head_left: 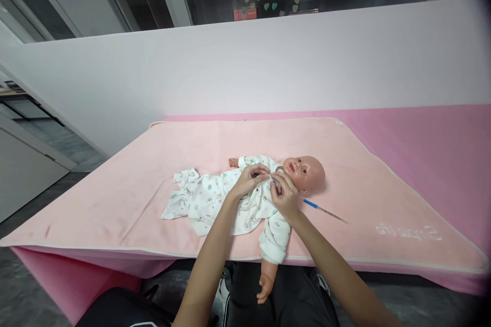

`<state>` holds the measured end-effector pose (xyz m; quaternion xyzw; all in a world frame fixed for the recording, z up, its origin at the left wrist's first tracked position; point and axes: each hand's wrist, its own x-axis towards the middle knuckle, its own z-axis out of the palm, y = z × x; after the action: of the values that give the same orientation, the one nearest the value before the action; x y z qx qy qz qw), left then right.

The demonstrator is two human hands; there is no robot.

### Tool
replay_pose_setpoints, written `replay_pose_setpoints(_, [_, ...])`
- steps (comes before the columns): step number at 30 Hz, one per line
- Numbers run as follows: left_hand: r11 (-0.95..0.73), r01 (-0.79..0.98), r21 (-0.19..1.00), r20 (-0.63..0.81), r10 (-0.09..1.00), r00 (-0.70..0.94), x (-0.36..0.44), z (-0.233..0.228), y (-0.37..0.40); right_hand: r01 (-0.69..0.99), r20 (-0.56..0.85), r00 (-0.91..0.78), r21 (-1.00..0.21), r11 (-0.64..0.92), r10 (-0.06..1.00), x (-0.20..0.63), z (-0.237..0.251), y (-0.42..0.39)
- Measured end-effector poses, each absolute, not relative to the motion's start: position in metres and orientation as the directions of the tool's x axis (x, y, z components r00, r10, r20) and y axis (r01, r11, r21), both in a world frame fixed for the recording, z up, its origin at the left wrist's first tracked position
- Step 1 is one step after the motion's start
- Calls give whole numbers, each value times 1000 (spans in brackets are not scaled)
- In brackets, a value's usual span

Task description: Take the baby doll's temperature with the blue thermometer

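Doll's (pixel 303 172) bare arm overhangs; white printed romper (pixel 215 199) rumpled.

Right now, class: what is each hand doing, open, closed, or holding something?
Left hand: fingers pinched on the doll's white printed garment near the collar.
Right hand: closed, pinching the same garment at the neck, beside the doll's head.

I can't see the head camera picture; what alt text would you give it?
Two bare hands, left hand and right hand, pinch the collar of a white printed romper on a baby doll lying on a pink blanket. A thin thermometer-like stick with a blue end lies beside the doll's head.
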<state>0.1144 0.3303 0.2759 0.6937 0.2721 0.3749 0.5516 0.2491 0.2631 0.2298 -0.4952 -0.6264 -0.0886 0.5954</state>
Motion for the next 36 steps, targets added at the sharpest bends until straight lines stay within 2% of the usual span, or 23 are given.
replay_pose_setpoints(12, [-258, -48, 965, 239, 785, 572, 115, 276, 331, 751, 840, 169, -448, 485, 515, 250, 229, 265])
replay_pose_setpoints(19, [-335, 1, 942, 256, 721, 644, 113, 280, 328, 764, 858, 176, -429, 482, 483, 250, 226, 268])
replay_pose_setpoints(24, [-375, 1, 927, 283, 699, 657, 111, 279, 328, 715, 837, 171, -469, 519, 520, 250, 230, 265])
replay_pose_setpoints(30, [-348, -37, 937, 285, 700, 655, 110, 277, 330, 730, 841, 146, -447, 518, 521, 250, 229, 264])
replay_pose_setpoints(36, [-408, -49, 912, 355, 721, 595, 110, 284, 321, 761, 842, 239, -472, 445, 484, 249, 230, 265])
